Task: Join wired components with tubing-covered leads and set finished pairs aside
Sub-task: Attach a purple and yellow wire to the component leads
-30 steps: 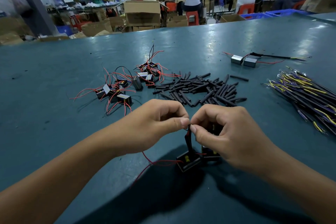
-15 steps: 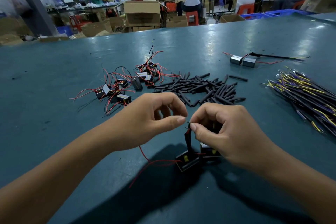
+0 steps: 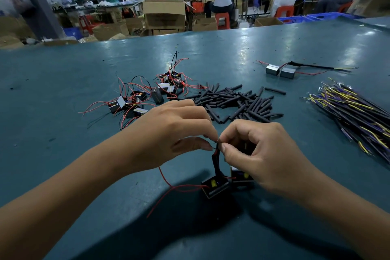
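- Near table (image 3: 63, 82) front edge, centre: left hand (image 3: 168, 133) and right hand (image 3: 259, 154) meet fingertip to fingertip, both pinching the wire ends atop a black tubing piece (image 3: 215, 160).
- Tubing rises from two black components (image 3: 215, 187) resting on the table under the right hand; red lead (image 3: 179, 186) trails left.
- Behind: loose components (image 3: 147, 95), tubing pile (image 3: 234, 103).
- Far right: finished pair (image 3: 280, 70); purple-yellow wire bundle (image 3: 354, 112) nearer.
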